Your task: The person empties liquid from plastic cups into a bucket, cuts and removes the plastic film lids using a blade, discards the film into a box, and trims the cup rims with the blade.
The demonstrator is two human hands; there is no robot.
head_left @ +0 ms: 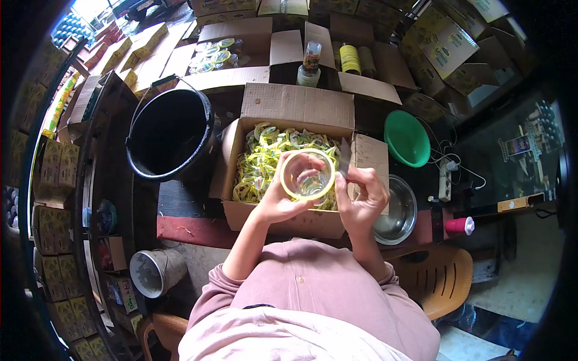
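Note:
My left hand (278,195) is wrapped around a clear plastic cup (313,188) with a yellow rim, its open mouth turned up toward me. Close to the cup's right side, my right hand (362,195) is closed in a pinch on a thin grey knife (345,157). The blade points away from me and is slightly blurred; its handle is hidden in the fingers. Below both hands stands an open cardboard box (295,102), filled with tangled yellow-green and clear plastic strips (265,156).
A black bucket (135,171) stands left of the box. On the right are a green basin (407,138), a metal bowl (409,210) and a power strip (445,180). Behind, a box holds lidded cups (217,55), beside a bottle (312,57). A grey bucket (153,274) stands lower left.

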